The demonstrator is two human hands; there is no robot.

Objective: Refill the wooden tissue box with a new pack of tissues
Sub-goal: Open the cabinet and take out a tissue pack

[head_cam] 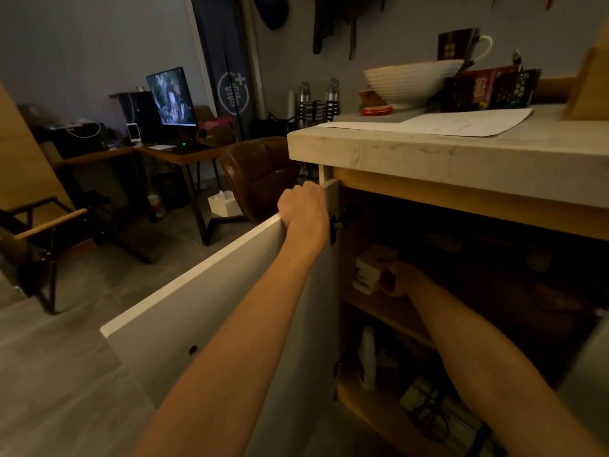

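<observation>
My left hand point(304, 211) grips the top edge of an open white cabinet door point(197, 308) under the counter. My right hand point(400, 278) reaches into the dark cabinet and closes on a white tissue pack point(367, 273) that sits on the upper shelf point(389, 313). A wooden box point(588, 87) stands at the far right on the countertop, cut off by the frame edge; I cannot tell whether it is the tissue box.
The pale stone countertop point(461, 156) carries a white bowl point(412, 80), a mug point(461, 44), a paper sheet point(438, 123) and dark packets. The lower shelf holds a white bottle point(367, 357) and cables. Behind the door stand a brown chair point(260, 176), a desk and a lit monitor point(171, 97).
</observation>
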